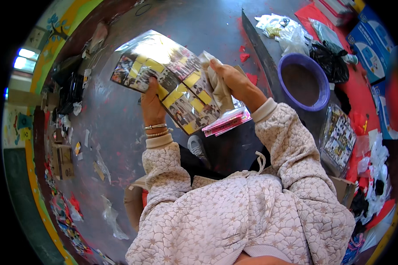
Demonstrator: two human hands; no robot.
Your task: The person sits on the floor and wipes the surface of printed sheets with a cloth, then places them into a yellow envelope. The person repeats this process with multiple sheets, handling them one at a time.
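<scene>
My left hand (152, 104) grips the near left edge of a glossy, clear-coated piece (181, 88), printed with many small photos on yellow. Whether it is a bag or a folded sheet I cannot tell. Its far end shines with reflected light. At its right edge my right hand (236, 84) is closed on a beige folded cloth (222, 93), which lies against the printed piece. Just below the cloth is a stack of pink-edged flat packets (227, 121); what supports it is hidden.
To the right stand a purple basin (304, 81), a black plastic bag (329, 59) and blue boxes (371, 44). A plastic-wrapped photo-printed stack (338, 137) lies nearer me. At left, a cardboard box (63, 161) and plastic scraps (112, 216) sit on the grey floor (106, 141).
</scene>
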